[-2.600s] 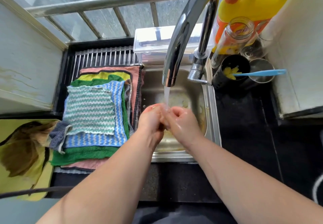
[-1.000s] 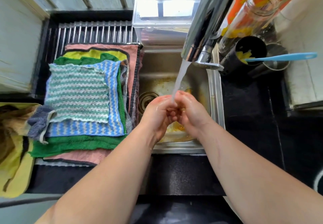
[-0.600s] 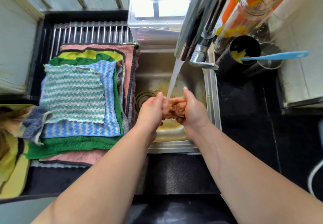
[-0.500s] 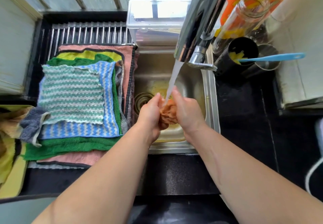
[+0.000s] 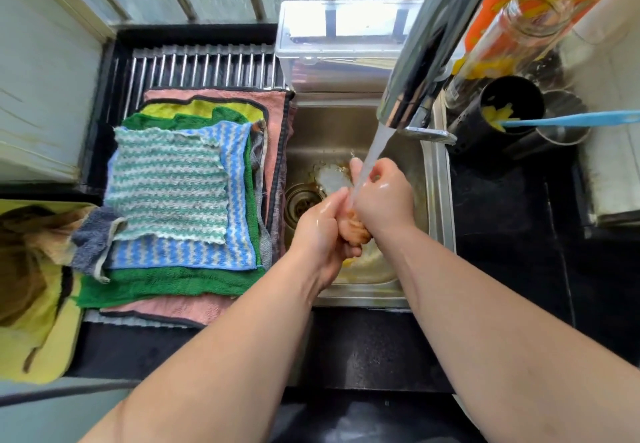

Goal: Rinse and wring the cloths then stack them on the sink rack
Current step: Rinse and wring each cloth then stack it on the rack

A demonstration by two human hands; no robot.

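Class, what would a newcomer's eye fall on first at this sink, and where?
The left hand and right hand squeeze a bunched orange cloth under the stream from the chrome tap, over the steel sink. Left of it, colourful flat cloths lie piled on the metal rack.

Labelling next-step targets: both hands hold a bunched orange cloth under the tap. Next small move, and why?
Likely wring it: left hand and right hand grip the orange cloth, wet under the stream, over the sink. Stacking on the cloth pile follows.
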